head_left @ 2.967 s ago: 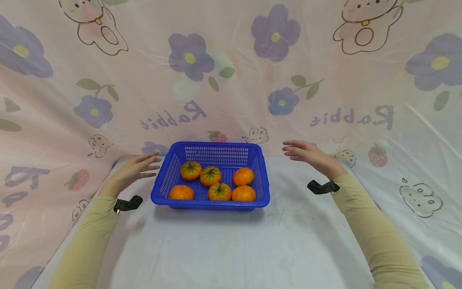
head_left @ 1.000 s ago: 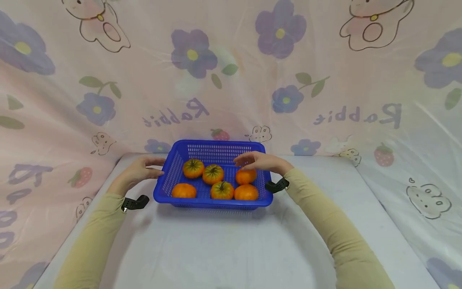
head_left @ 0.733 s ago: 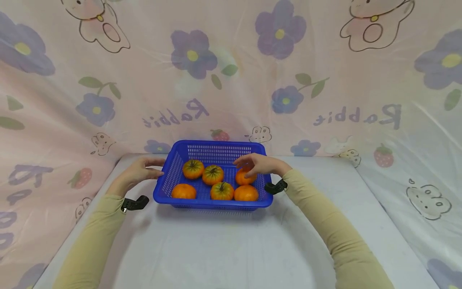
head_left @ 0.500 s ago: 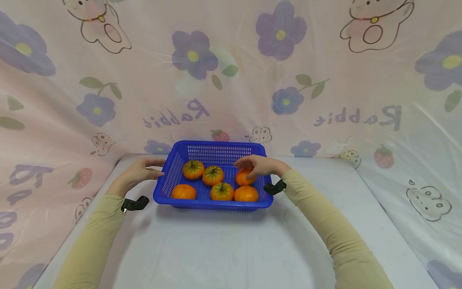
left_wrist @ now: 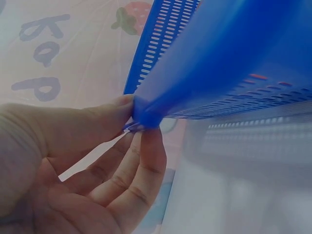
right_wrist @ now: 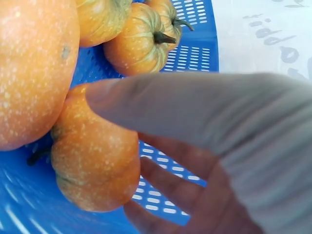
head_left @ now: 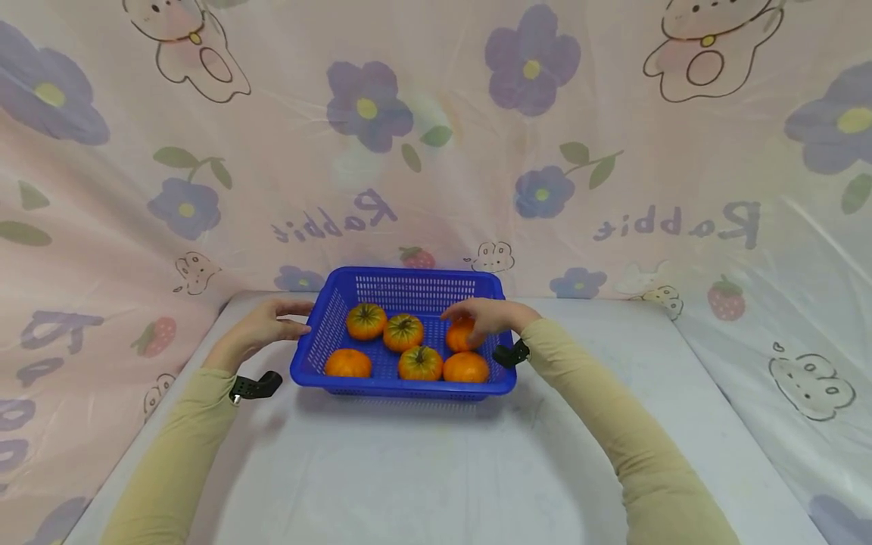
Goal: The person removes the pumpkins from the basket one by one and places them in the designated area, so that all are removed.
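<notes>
A blue plastic basket (head_left: 402,384) with slotted walls holds several small orange pumpkins. My left hand (head_left: 259,331) is at its left end; in the left wrist view the thumb and fingertips of the left hand (left_wrist: 105,168) pinch the basket rim (left_wrist: 148,114). Inside the basket on the right, my right hand (head_left: 496,314) reaches over the back-right pumpkin (head_left: 459,334) and partly hides it. Close up in the right wrist view, the thumb of the right hand (right_wrist: 165,107) lies on this pumpkin (right_wrist: 95,161), while the other fingers curve round its far side.
In front of the held one sits another orange pumpkin (head_left: 466,368). Greenish-striped pumpkins (head_left: 403,333) and a plain orange pumpkin (head_left: 348,363) fill the left and middle. The basket stands on a white-covered table (head_left: 422,469), before a printed cloth backdrop (head_left: 450,197).
Both hands were apart from the basket at first. The left has come to its rim and gripped it; the right has swung left and down onto the back-right pumpkin, its thumb lowering along the side.
</notes>
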